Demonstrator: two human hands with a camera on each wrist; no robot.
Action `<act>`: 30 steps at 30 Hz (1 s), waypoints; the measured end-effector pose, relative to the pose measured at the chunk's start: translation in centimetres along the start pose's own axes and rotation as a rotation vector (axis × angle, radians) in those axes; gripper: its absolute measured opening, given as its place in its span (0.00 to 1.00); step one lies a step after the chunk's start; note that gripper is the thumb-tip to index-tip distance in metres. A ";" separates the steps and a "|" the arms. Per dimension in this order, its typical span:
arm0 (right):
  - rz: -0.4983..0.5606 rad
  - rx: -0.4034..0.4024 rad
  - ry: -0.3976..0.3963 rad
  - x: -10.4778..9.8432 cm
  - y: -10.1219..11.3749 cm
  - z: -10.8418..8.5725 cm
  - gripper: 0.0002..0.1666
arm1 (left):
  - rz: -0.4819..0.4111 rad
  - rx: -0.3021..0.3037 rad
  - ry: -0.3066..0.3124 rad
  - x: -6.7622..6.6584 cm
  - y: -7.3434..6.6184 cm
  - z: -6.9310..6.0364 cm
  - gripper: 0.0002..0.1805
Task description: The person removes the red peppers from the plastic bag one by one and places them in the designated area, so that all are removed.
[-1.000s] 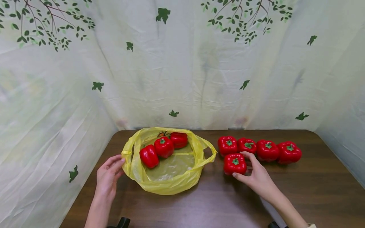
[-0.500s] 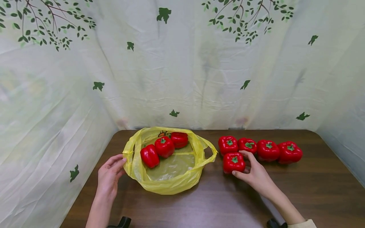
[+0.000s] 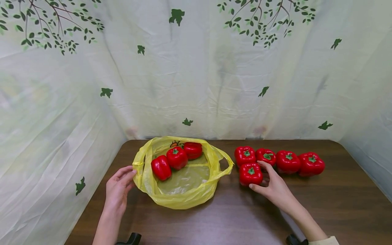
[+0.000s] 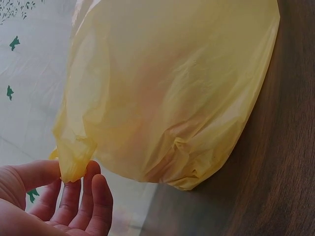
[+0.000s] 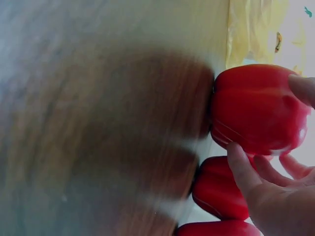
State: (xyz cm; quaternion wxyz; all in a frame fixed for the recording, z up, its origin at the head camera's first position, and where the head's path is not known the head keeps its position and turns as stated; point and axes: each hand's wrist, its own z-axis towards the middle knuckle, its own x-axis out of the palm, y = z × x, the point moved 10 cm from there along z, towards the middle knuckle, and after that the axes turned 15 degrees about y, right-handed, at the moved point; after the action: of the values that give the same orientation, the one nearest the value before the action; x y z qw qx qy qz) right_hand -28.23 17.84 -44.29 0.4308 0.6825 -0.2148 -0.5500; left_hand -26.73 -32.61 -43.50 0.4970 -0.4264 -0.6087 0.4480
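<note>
A yellow plastic bag [image 3: 180,201] stands on the table with its mouth spread, and three red bell peppers [image 3: 176,158] lie inside. My left hand [image 3: 117,185] pinches the bag's left handle between thumb and fingers; the left wrist view shows the gathered handle [image 4: 76,160] there. To the right of the bag, my right hand [image 3: 277,190] holds a red bell pepper [image 3: 250,174], thumb at its near side and fingers at its right. In the right wrist view this pepper [image 5: 258,108] appears on the table surface, with fingertips touching it.
Several red bell peppers [image 3: 288,161] stand in a row behind the held one, toward the table's back right. The dark wooden table [image 3: 202,228] meets a leaf-printed curtain [image 3: 239,102] at its back edge. Black objects [image 3: 133,239] show at the bottom edge.
The held bell pepper has shifted slightly to the left and back. My left hand keeps its pinch on the bag handle, and the other peppers look unmoved.
</note>
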 end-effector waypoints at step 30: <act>-0.162 -0.364 0.032 1.4 11.6 1.3 0.37 | -0.003 -0.006 -0.014 -0.1 -0.3 -0.2 0.09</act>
State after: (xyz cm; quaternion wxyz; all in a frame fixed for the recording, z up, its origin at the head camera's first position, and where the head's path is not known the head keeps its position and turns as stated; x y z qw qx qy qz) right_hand -26.91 10.09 -35.61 0.5048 0.6170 -0.0496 -0.6017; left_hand -26.56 -32.74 -43.19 0.4921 -0.4237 -0.6142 0.4484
